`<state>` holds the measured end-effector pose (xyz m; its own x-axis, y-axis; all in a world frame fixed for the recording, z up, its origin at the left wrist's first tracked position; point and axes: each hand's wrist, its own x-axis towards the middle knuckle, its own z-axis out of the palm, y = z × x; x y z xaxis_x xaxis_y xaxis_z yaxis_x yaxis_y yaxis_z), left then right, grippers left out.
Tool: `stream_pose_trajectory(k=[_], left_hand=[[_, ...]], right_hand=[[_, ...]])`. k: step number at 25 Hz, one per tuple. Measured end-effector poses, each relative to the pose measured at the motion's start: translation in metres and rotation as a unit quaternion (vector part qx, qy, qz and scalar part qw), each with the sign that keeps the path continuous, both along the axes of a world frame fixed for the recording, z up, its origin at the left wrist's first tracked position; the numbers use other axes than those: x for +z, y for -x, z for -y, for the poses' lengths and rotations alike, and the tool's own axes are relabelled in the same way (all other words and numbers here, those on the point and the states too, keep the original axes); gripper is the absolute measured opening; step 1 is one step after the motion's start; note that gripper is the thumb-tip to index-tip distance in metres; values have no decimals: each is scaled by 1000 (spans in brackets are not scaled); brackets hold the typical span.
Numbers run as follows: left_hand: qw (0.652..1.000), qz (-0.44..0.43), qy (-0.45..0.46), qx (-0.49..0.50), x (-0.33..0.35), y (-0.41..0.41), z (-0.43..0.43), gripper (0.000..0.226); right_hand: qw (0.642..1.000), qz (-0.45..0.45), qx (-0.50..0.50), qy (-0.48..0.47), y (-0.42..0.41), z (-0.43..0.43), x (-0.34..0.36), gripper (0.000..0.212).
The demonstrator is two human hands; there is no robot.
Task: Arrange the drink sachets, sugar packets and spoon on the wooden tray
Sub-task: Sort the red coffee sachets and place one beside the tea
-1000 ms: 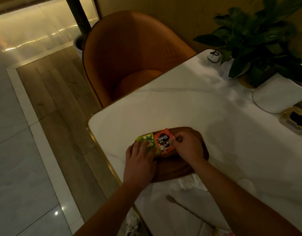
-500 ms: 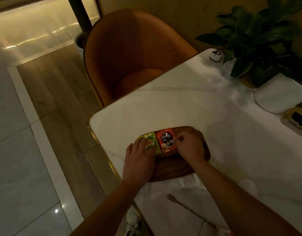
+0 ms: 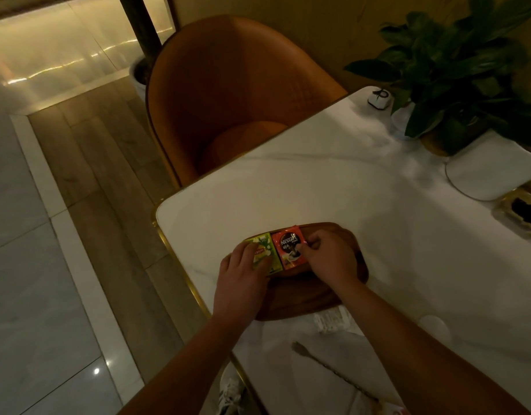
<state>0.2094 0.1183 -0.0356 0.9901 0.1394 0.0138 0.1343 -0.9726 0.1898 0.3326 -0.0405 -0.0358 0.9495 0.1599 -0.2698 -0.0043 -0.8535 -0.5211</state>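
Observation:
A dark oval wooden tray (image 3: pixel 303 298) lies near the table's left front corner. On its far left end lie a green drink sachet (image 3: pixel 265 254) and, right beside it, a red Nescafe sachet (image 3: pixel 288 247). My left hand (image 3: pixel 243 277) rests flat with its fingers on the green sachet. My right hand (image 3: pixel 327 259) pinches the right edge of the red sachet. White sugar packets (image 3: pixel 333 322) lie on the table just in front of the tray, partly under my right arm. A long spoon (image 3: pixel 324 365) lies nearer to me.
The white marble table (image 3: pixel 318 181) has a gold edge. An orange chair (image 3: pixel 228 94) stands behind its far left side. A potted plant (image 3: pixel 462 76), a white pot (image 3: pixel 492 172), a small dish (image 3: pixel 522 209) and a small white device (image 3: pixel 379 98) sit at the right.
Both hands stay on the sachets; the two sachets have been nudged slightly and now lie straighter, side by side. The camera has shifted a little.

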Motion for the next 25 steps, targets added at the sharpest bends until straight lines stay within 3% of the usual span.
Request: stream_pose_trajectory(k=[9,16,20,25], left_hand=[[1000,5,4,-23,4,2,-6,38],[1000,-3,-4,-23,6,1,-8,33],[1000,-3,-5,-29,7,0,-9,33],[999,-12,-7,-41,11,-1,-8,33]], right_hand=[[1000,13,0,7,3,-4,-2,28],[997,11,42,-57,8,9,1,33],[992,46,114,-20,12,14,-1,43],[992,44,114,-12,11,13,-5,44]])
